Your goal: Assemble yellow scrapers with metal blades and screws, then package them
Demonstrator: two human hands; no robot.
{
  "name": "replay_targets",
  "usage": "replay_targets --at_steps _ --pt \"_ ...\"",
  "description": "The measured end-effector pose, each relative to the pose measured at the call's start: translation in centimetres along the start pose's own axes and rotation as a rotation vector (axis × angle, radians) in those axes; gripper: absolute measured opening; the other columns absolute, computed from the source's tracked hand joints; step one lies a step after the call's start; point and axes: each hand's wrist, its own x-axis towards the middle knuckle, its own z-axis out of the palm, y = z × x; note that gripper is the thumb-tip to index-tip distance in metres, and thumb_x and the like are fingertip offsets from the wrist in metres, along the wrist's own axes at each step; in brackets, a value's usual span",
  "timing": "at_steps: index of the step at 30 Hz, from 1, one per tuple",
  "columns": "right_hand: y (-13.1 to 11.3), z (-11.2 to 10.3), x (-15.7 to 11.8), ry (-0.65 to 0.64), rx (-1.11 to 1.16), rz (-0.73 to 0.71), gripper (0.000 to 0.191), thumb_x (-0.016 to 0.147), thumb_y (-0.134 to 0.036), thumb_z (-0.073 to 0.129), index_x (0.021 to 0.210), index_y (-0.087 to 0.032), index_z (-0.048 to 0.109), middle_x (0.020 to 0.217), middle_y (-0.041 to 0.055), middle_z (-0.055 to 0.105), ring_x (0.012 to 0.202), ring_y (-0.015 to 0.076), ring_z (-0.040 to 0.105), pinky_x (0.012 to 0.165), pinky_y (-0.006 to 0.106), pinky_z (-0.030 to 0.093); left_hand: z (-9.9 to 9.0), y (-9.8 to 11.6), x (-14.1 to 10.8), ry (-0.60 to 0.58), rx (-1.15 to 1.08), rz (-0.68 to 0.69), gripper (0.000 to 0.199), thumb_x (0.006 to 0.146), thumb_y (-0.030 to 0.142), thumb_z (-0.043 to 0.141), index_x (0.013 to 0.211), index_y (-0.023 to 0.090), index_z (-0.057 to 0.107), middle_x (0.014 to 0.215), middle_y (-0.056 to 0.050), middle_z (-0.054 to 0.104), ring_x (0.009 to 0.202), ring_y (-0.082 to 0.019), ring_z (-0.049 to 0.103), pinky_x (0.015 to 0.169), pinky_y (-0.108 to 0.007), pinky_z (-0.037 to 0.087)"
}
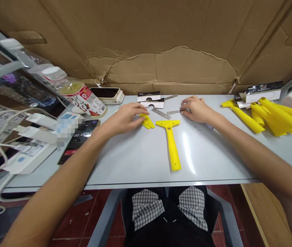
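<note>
My left hand (127,118) is over the left part of the table, fingers stretched and apart, fingertips touching small yellow plastic plates (149,122). Across from it, my right hand (196,109) rests with loosely bent, spread fingers at the end of a thin metal blade (173,112); its fingertips partly cover that end. Small screws (195,126) lie just below the right hand. Between the hands is a yellow scraper handle (172,144), its wide head pointing away from me. Another blade (161,113) lies by black-and-white cards (149,99), and a further blade (171,97) lies behind.
Several yellow handles (279,118) are piled at the right beside packaging cards (264,92). At left are a phone (80,137), a power strip (36,154) with cables, a drink bottle (84,99) and a white box (108,95). Cardboard (156,41) walls the back.
</note>
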Motion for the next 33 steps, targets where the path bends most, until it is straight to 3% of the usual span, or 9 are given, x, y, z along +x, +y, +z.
replay_targets --at_steps 4,8,12,16,22,28,31,33 --pt "-0.1 0.0 0.4 -0.001 -0.001 -0.027 0.025 0.100 -0.027 0.058 0.108 -0.020 0.082 0.131 0.0156 0.073 0.124 0.0359 0.057 0.092 0.048 0.034 1.3 1.8 0.2 0.119 -0.029 0.043 0.034 0.101 0.032 0.053 0.112 0.018 0.081 0.120 -0.013 0.076 0.113 -0.029 0.069 0.105 -0.046 0.053" --pt "-1.4 0.0 -0.1 0.006 -0.227 -0.127 0.035 0.105 -0.016 0.044 0.102 -0.016 0.079 0.108 0.0187 0.076 0.111 0.0339 0.057 0.092 0.049 0.032 2.6 2.7 0.3 0.165 -0.070 0.031 0.030 0.101 0.035 0.057 0.112 0.019 0.080 0.118 -0.012 0.076 0.115 -0.029 0.067 0.106 -0.048 0.052" --pt "-2.8 -0.4 -0.4 -0.003 -0.448 -0.196 0.041 0.104 -0.006 0.035 0.098 -0.016 0.075 0.092 0.0169 0.073 0.099 0.0317 0.057 0.092 0.048 0.032 3.8 3.4 0.4 0.106 -0.064 -0.008 0.040 0.103 0.045 0.058 0.126 0.017 0.076 0.127 -0.015 0.073 0.123 -0.033 0.062 0.111 -0.052 0.048" --pt "-3.1 -1.0 -0.7 0.028 -0.467 -0.157 0.038 0.099 -0.003 0.039 0.096 -0.018 0.073 0.092 0.0161 0.075 0.092 0.0309 0.058 0.086 0.046 0.033 4.6 3.7 0.3 0.029 0.001 -0.039 0.048 0.105 0.049 0.053 0.137 0.019 0.071 0.144 -0.017 0.064 0.133 -0.038 0.052 0.117 -0.058 0.041" --pt "-3.3 -1.9 -1.9 0.146 -0.291 -0.045 0.036 0.104 -0.012 0.035 0.104 -0.015 0.071 0.094 0.0169 0.076 0.089 0.0308 0.062 0.079 0.044 0.032 5.6 3.4 0.2 0.001 0.007 -0.050 0.046 0.108 0.044 0.046 0.135 0.019 0.073 0.147 -0.018 0.061 0.133 -0.039 0.050 0.114 -0.059 0.040" --pt "-3.0 -1.9 -2.9 0.267 0.128 0.009 0.026 0.103 -0.023 0.043 0.103 -0.020 0.069 0.093 0.0098 0.077 0.082 0.0253 0.065 0.079 0.039 0.043 5.8 3.6 0.3 0.030 -0.042 -0.081 0.036 0.106 0.041 0.052 0.123 0.021 0.076 0.142 -0.016 0.064 0.132 -0.038 0.052 0.113 -0.059 0.041" --pt "-2.8 -2.0 -3.6 0.312 0.307 0.041 0.021 0.102 -0.027 0.050 0.098 -0.022 0.070 0.083 0.0048 0.074 0.070 0.0205 0.062 0.072 0.035 0.045 4.9 4.2 0.4 0.060 -0.200 -0.125 0.027 0.101 0.040 0.063 0.114 0.020 0.076 0.142 -0.014 0.066 0.134 -0.035 0.055 0.117 -0.059 0.041" --pt "-2.9 -2.1 -4.0 0.313 0.387 0.071 0.020 0.100 -0.029 0.054 0.096 -0.022 0.071 0.077 0.0031 0.072 0.066 0.0192 0.059 0.069 0.035 0.046 4.1 4.9 0.4 0.061 -0.452 -0.225 0.027 0.095 0.040 0.072 0.112 0.019 0.074 0.137 -0.014 0.070 0.127 -0.033 0.063 0.115 -0.057 0.046"
